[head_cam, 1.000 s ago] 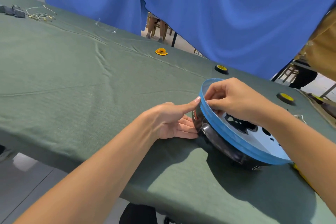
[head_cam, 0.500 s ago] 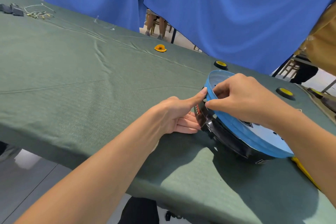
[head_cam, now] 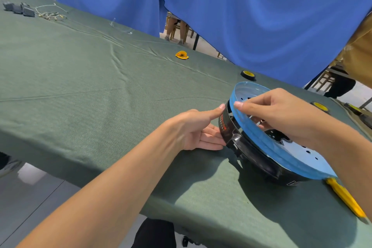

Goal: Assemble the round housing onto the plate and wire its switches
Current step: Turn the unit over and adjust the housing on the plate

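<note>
though illegible, red print [head_cam: 223, 121] on housing [head_cam: 254, 154]

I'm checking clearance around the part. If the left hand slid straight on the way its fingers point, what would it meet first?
The glossy black round housing: the straight fingertips of the left hand seem to touch its side wall, below the blue-rimmed round plate that the right hand pinches.

Blue curtain [head_cam: 261, 16] hangs behind the green-clothed table [head_cam: 80, 86], grey floor [head_cam: 30, 197] below.

Plate [head_cam: 272, 147] atop housing [head_cam: 254, 154], on table [head_cam: 96, 90]
</note>
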Demonstrator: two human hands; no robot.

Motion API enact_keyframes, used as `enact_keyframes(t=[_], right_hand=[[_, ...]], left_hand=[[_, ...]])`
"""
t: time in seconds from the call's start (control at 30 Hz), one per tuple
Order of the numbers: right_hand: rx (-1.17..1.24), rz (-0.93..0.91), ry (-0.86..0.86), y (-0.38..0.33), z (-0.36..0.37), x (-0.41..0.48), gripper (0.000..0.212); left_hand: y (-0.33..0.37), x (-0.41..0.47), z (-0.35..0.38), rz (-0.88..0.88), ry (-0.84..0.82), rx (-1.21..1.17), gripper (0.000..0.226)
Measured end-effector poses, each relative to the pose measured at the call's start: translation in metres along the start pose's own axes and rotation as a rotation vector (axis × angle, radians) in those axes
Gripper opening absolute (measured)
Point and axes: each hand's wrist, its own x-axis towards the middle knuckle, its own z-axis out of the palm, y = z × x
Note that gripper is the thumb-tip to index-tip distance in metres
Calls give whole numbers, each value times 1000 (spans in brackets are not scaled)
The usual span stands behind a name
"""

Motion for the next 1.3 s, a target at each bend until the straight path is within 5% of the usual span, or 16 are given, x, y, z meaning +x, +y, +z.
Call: enact_keyframes(t=[0.07, 0.13, 0.33, 0.4, 0.5, 0.6, 0.7, 1.3], right_hand=[[-28, -16, -36, 3, 1, 0, 53], [-147, -60, -70, 8, 5, 1, 46], [-400, -246, 162, 10, 20, -1, 23], [-430, -294, 155, 11, 28, -1, 36], [-301, -266, 172, 15, 23, 4, 48], [-285, -259, 208, 20, 5, 14, 16], [-265, -257, 77, 23, 4, 21, 7], [-287, -203, 27, 12, 7, 36, 15]], left_hand=[[1, 0, 0, -3, -6, 32, 75], [0, 1, 0, -5, 2, 90, 85], [2, 0, 0, -28, 5, 113, 83], [3, -2, 2, -41, 19, 114, 81], [5, -5, 5, -64, 60, 114, 84], [6, -8, 7, -103, 79, 98, 87], [9, -9, 8, -130, 99, 94, 90], [11, -8, 9, -162, 134, 70, 83]])
